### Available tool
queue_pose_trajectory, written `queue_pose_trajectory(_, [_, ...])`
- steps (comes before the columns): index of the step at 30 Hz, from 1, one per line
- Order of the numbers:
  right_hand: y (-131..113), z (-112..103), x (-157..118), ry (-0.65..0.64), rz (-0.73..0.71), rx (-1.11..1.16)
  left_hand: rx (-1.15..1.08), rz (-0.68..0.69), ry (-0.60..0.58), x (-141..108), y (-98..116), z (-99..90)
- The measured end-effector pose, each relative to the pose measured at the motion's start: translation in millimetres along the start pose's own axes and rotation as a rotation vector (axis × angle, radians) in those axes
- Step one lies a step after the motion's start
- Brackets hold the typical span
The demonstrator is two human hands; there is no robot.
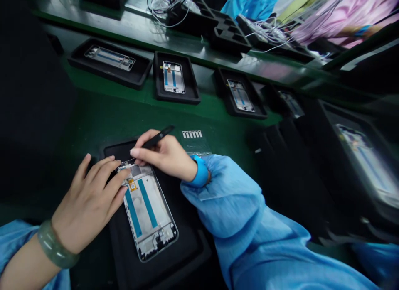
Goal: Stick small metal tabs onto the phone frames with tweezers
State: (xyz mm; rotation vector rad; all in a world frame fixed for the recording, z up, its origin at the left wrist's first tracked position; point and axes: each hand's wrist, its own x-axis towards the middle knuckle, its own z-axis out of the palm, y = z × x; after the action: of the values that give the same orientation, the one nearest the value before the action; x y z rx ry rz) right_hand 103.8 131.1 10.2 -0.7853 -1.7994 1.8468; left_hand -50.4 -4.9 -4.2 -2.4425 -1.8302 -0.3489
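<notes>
The left hand (89, 202), a jade bangle (57, 244) on its wrist, rests with fingers spread over the upper edge of a smartphone display frame (146, 211). The frame lies in a black tray (190, 248) on the desk (84, 124), its long axis running away from the person, slightly tilted. The right hand (165, 157), nearer the frame's far end, pinches black tweezers (158, 136) angled down toward it, just beside a clear sheet of small white labels (191, 136).

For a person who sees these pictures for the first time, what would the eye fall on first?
The eye goes first to the two bare hands at the centre: the right hand grips black tweezers over a metal phone frame, and the left hand lies across the frame's upper edge. Behind them, black trays hold more frames on a green bench.
</notes>
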Motion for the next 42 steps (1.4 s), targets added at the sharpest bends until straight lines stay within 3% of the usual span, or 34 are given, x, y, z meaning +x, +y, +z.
queue_pose_trajectory(3, [-1.7,-1.2,4.3,0.113,-0.052,0.164,-0.022,-0.027,0.000,-1.4,0.4,1.8])
queue_pose_trajectory(5, [1.6,-0.5,7.1,0.104,-0.068,0.178,-0.039,-0.035,0.002,-2.4,-0.5,3.8])
queue_pose_trajectory(11, [13.3,3.6,9.6,0.024,-0.131,0.039,-0.092,-0.067,-0.005,-3.1,-1.9,7.1])
queue_pose_trajectory(18, [10.8,2.7,6.8,-0.095,-0.145,-0.074,-0.123,-0.076,-0.017,-3.5,-1.2,8.1])
queue_pose_trajectory(25, [9.2,6.2,4.4,-0.084,-0.217,-0.228,-0.116,-0.090,-0.022,-3.6,-0.6,5.6])
queue_pose_trajectory(32, [11.5,4.1,5.2,-0.056,-0.159,-0.105,-0.125,-0.107,-0.048,-3.9,-1.2,4.7])
queue_pose_trajectory(42, [10.0,9.2,3.5,-0.031,-0.269,-0.370,-0.127,-0.099,-0.031,-4.1,-2.6,5.6])
